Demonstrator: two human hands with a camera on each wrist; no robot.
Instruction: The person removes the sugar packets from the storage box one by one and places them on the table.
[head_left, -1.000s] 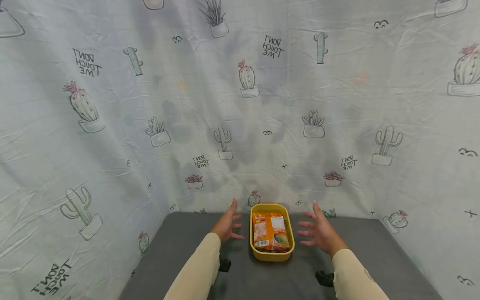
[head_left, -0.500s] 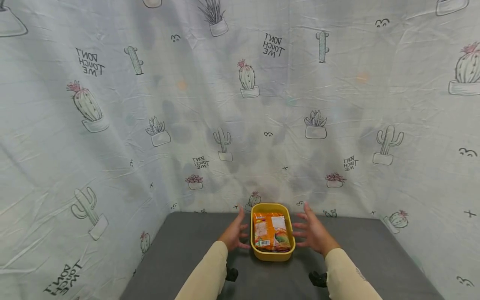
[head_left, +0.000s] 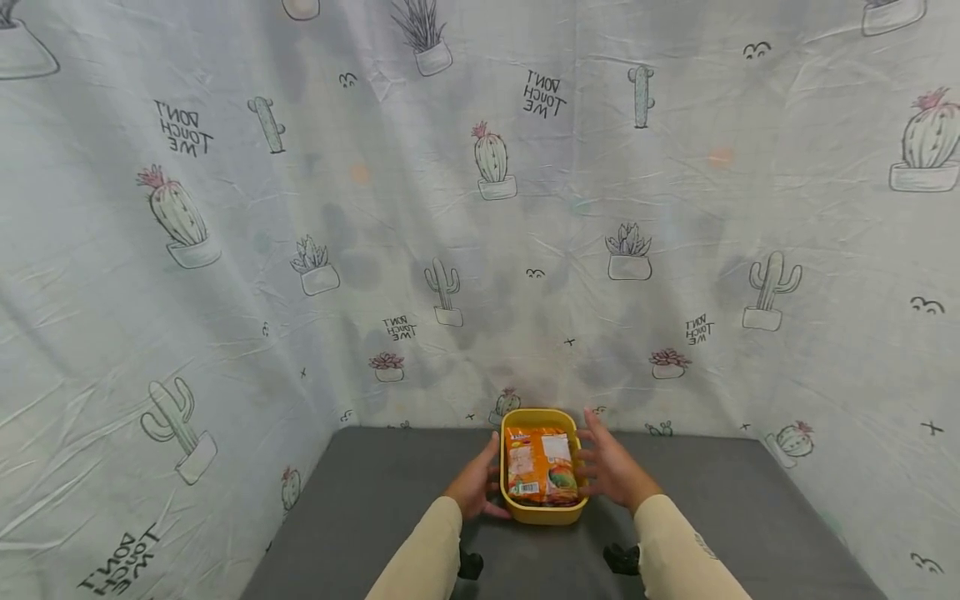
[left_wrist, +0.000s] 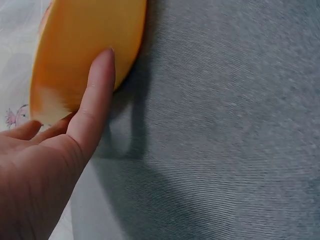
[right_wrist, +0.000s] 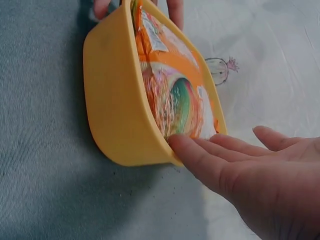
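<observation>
A yellow rectangular tub (head_left: 543, 514) stands on the dark grey table, filled with orange plastic packets (head_left: 536, 467) that carry white labels and a barcode. My left hand (head_left: 476, 487) is at its left side, fingers fairly straight. In the left wrist view one finger (left_wrist: 95, 95) lies along the tub's yellow wall (left_wrist: 95, 30). My right hand (head_left: 611, 467) is at the other side with its fingers extended. One fingertip (right_wrist: 181, 145) meets the rim in the right wrist view, though firm contact cannot be judged. The undersides of both hands' far fingers are partly hidden by the tub.
Behind and beside the grey table (head_left: 697, 483) hangs a pale cloth (head_left: 570, 208) printed with cacti and mirrored lettering. The tub stands near the table's back edge, close to that cloth. Black devices (head_left: 621, 558) are strapped beneath both wrists.
Both hands have moved inward from either side and come up against the tub. The tub and its packets have stayed in place.
</observation>
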